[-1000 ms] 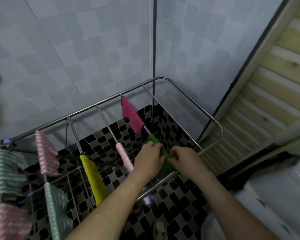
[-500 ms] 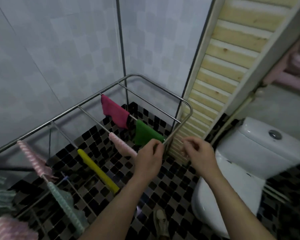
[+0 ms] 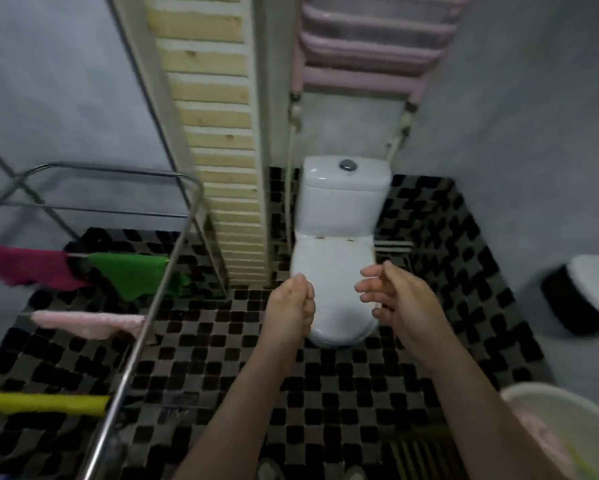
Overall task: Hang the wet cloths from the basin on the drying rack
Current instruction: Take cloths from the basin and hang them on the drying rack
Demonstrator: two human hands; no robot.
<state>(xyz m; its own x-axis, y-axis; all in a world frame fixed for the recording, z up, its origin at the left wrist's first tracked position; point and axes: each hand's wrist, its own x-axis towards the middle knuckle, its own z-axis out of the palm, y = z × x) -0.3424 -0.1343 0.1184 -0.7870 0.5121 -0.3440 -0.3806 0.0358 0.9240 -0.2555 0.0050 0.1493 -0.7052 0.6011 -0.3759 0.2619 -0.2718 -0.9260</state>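
Your left hand (image 3: 289, 311) is curled into a fist, empty. Your right hand (image 3: 395, 303) is spread, fingers relaxed, empty. Both hang in front of the toilet (image 3: 336, 216). The rack (image 3: 142, 327) at left carries a magenta cloth (image 3: 24, 266), green cloth (image 3: 135, 271), pink cloth (image 3: 87, 322) and yellow cloth (image 3: 42, 403). The basin (image 3: 547, 407) is at lower right, with a pinkish cloth (image 3: 540, 434) inside.

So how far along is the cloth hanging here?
Done: magenta cloth, green cloth, pale pink cloth and yellow cloth hang on the steel drying rack. In hand: nothing; left hand and right hand are empty. Remaining: pink and yellowish cloths in the cream plastic basin.
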